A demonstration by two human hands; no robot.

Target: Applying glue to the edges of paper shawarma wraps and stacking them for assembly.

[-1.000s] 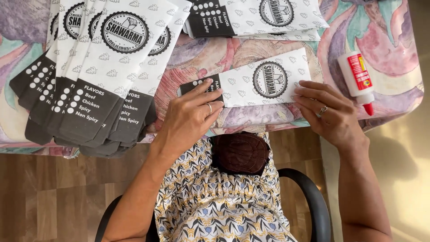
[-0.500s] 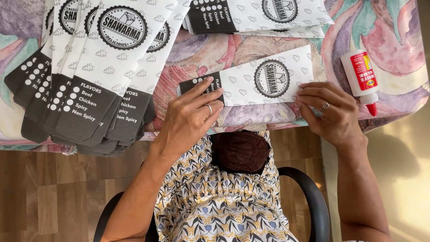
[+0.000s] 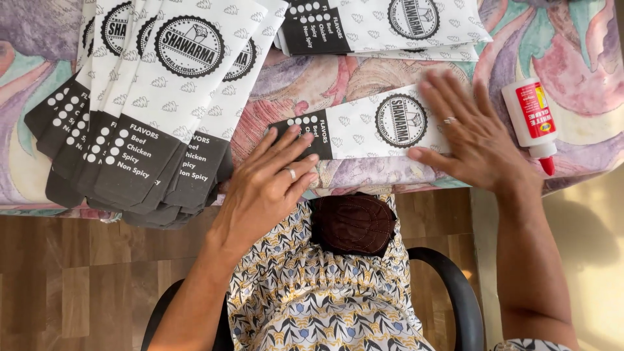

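- Left hand (image 3: 270, 179) lies flat, fingers spread wide, holding nothing; fingertips press the black end of the paper sleeve (image 3: 367, 130).
- Right hand (image 3: 471, 136) also flat and spread, gripping nothing; palm and fingers cover the sleeve's white end, ring visible on one finger.
- Paper sleeve sits on the patterned tablecloth (image 3: 585, 78) near the table's front edge, between the two hands, touching both.
- Sleeve's long axis runs roughly 9 to 3 o'clock, slightly tilted up toward 2; black end at 9, white end at 3.
- From the left hand, the sleeve lies toward 1–2 o'clock; from the right hand, toward 9 o'clock.
- Both hands equally close, each on one end; neither nearer.
- Fanned stack of sleeves (image 3: 149, 110) at 10 o'clock of the left hand, near but apart from it.
- Second sleeve pile (image 3: 383, 26) at 12 o'clock, just beyond the flat sleeve.
- Glue bottle (image 3: 532, 120) lies at 3 o'clock of the right hand, just beside it, red tip pointing toward 5.
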